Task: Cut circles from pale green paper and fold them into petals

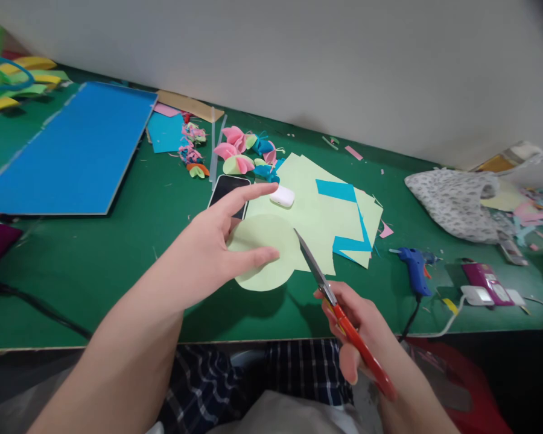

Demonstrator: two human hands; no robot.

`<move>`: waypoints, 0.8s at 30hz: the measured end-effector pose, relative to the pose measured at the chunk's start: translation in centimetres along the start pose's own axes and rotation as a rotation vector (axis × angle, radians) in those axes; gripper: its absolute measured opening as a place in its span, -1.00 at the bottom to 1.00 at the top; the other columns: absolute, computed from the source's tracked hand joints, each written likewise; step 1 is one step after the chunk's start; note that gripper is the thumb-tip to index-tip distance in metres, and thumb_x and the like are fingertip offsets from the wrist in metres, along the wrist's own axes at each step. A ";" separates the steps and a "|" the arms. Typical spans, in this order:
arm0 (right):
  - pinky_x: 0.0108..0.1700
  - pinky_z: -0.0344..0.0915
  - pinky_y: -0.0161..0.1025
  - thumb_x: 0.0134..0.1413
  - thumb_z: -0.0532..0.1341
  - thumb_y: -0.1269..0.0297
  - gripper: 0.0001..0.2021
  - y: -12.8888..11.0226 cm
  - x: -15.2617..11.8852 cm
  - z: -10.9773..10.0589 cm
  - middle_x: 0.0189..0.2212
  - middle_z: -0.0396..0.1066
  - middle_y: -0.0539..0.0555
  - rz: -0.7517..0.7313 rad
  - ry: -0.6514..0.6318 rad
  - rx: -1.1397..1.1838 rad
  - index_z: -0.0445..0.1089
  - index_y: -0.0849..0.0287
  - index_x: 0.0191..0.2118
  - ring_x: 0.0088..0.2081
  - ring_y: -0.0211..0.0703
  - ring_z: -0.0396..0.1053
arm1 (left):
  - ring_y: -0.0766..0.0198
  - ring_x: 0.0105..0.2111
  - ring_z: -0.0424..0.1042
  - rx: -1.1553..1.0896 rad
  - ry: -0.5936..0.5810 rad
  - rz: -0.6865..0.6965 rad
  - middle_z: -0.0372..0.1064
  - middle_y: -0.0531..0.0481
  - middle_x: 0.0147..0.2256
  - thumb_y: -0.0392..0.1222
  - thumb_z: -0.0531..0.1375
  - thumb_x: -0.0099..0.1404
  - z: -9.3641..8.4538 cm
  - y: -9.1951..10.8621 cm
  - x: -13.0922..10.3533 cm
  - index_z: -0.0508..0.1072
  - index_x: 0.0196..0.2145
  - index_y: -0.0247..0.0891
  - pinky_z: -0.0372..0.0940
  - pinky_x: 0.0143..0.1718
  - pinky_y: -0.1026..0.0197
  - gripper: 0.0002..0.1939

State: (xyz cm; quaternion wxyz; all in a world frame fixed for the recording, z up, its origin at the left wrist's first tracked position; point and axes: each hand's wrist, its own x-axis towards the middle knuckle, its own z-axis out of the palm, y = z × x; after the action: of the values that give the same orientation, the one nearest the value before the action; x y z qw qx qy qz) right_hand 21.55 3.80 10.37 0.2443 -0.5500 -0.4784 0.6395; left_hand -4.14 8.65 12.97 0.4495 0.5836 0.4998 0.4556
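A pale green paper circle [257, 274] is held in my left hand [226, 241], thumb on top and some fingers hidden beneath. My left index finger reaches out towards a small white case [282, 196]. Red-handled scissors [366, 352] are in my right hand [357, 325]; their blades look closed and point up and left, the tip close to the circle's right edge. Behind the circle lie pale green sheets [305, 211] with blue paper strips [337, 190] on top. A phone [228, 187] lies partly behind my left hand.
On the green table [131, 271] are a large blue board [76, 150] at left and paper petals [235, 141] at the back. To the right are a blue glue gun [416, 271] with its cord, a purple device [486, 280] and patterned cloth [452, 202]. A wall stands behind.
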 end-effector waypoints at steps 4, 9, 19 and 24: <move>-0.70 0.02 -0.41 -0.02 0.39 -0.08 -0.62 -0.4 -0.3 -0.5 -0.50 0.01 -0.12 0.073 -0.021 0.005 0.48 0.01 -0.14 -0.70 -0.43 0.02 | 0.25 -0.51 0.51 -0.024 -0.034 -0.024 0.53 0.08 -0.37 -0.12 0.42 0.09 0.0 -0.1 0.1 0.39 0.17 0.06 0.46 -0.56 0.30 -0.32; -0.65 0.02 -0.36 -0.29 0.45 -0.24 -0.33 0.8 0.3 -1.5 -0.46 0.13 -0.08 0.006 -0.098 0.049 0.43 -0.01 -0.04 -0.61 -0.34 0.13 | 0.18 -0.45 0.54 0.023 -0.001 -0.024 0.53 0.01 -0.30 -0.17 0.40 0.08 0.2 -0.9 0.5 0.38 0.20 0.02 0.49 -0.51 0.23 -0.29; -0.57 0.22 -0.32 0.10 0.27 -0.16 -0.53 1.2 1.7 0.5 -0.30 0.36 -0.01 -0.395 0.047 0.232 0.32 -0.04 0.03 -0.56 -0.33 0.19 | 0.22 -0.57 0.48 -0.134 0.179 -0.122 0.49 0.08 -0.49 -0.25 0.42 -0.01 1.3 -1.7 1.4 0.32 0.25 -0.05 0.40 -0.59 0.27 -0.15; -0.50 0.36 -0.28 0.12 0.30 0.26 -0.70 -1.4 3.5 1.9 -0.35 0.37 -0.05 -0.490 0.266 0.179 0.26 0.00 -0.05 -0.53 -0.30 0.32 | 0.23 -0.52 0.46 -0.046 -0.025 -0.143 0.49 0.06 -0.44 -0.24 0.38 0.08 2.4 -1.2 0.9 0.16 0.34 0.00 0.39 -0.54 0.27 -0.09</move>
State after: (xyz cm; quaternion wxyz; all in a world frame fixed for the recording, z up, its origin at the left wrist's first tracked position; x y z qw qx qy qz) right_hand 18.48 6.71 9.84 0.4996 -0.4734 -0.5024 0.5234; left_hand -1.93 9.53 11.39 0.5004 0.5417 0.5239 0.4263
